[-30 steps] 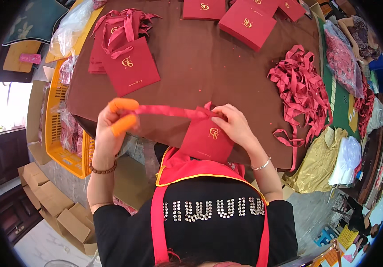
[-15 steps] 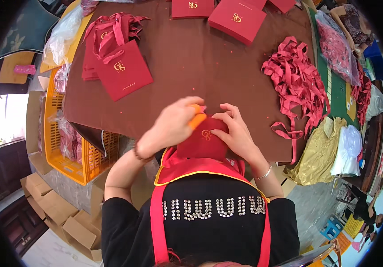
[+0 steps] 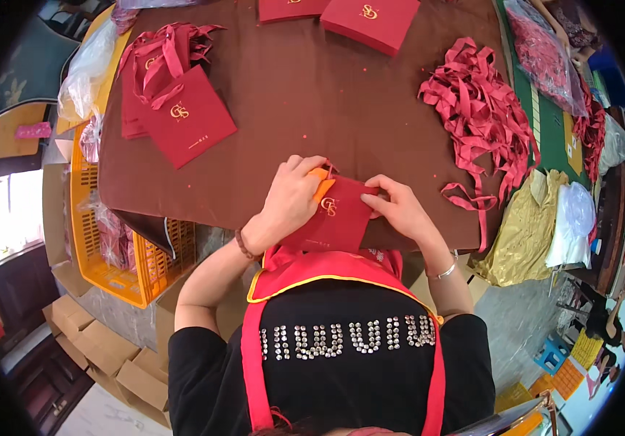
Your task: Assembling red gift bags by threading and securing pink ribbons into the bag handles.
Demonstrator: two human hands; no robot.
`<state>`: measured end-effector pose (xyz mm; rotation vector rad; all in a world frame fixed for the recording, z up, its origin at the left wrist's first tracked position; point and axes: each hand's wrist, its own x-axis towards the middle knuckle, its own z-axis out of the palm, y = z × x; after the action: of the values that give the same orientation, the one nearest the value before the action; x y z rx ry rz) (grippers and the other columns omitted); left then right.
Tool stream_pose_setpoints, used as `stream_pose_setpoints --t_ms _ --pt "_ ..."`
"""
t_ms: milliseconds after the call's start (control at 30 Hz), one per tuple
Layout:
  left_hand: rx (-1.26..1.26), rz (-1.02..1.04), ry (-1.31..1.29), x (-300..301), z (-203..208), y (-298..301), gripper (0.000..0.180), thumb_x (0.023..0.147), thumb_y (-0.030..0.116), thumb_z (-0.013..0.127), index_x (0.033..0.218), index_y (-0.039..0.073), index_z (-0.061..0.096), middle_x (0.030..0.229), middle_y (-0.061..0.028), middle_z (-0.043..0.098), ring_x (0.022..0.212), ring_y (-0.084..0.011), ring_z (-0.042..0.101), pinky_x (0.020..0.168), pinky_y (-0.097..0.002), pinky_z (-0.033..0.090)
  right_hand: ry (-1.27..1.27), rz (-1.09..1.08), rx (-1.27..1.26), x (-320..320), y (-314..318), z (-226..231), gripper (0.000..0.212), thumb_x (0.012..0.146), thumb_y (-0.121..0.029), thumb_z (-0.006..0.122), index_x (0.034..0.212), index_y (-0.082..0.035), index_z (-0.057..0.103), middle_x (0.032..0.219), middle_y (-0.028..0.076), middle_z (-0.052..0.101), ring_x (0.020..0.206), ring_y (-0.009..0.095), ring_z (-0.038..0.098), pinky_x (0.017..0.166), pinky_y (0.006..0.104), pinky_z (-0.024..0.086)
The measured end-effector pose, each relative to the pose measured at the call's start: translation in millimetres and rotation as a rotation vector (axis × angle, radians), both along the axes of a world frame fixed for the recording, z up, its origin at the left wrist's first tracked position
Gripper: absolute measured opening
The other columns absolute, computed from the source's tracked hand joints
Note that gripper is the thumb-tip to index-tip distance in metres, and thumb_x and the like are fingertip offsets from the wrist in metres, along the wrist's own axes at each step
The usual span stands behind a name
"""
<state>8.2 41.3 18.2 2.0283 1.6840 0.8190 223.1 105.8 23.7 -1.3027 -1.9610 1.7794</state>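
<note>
A flat dark-red paper bag (image 3: 333,225) with a gold emblem lies at the table's front edge, against my red apron. My left hand (image 3: 292,195) is closed round an orange tool (image 3: 323,187), at the bag's upper left corner. Most of that tool is hidden by the fingers, so its exact kind does not show. A bit of red ribbon (image 3: 331,168) sticks up beside it. My right hand (image 3: 398,206) pinches the bag's upper right corner, thumb on the front face.
Finished-looking red bags with ribbon handles (image 3: 192,120) lie at the left. Stacks of flat red bags (image 3: 371,25) sit at the far side. A heap of loose red ribbons (image 3: 476,109) covers the right. An orange crate (image 3: 113,276) stands left; cardboard boxes (image 3: 109,341) lie below.
The bag has tilted, its right side now higher and more of its front showing. My right hand has shifted right to its corner. The whole view has moved slightly.
</note>
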Motion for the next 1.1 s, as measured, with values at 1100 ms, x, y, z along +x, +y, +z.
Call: stream_pose_setpoints --t_ms 1100 --pt "0.084 -0.058 0.376 39 10 -15 0.010 0.065 0.010 0.062 0.074 0.007 0.064 0.069 -0.0031 0.053 0.074 -0.0214 0.049 0.067 -0.0368 0.034 0.179 -0.111 -0.132 5 -7 -11 0.015 0.088 -0.012 0.059 0.095 0.002 0.058 0.090 0.004 0.052 0.072 0.009 0.054 0.060 0.0236 0.052"
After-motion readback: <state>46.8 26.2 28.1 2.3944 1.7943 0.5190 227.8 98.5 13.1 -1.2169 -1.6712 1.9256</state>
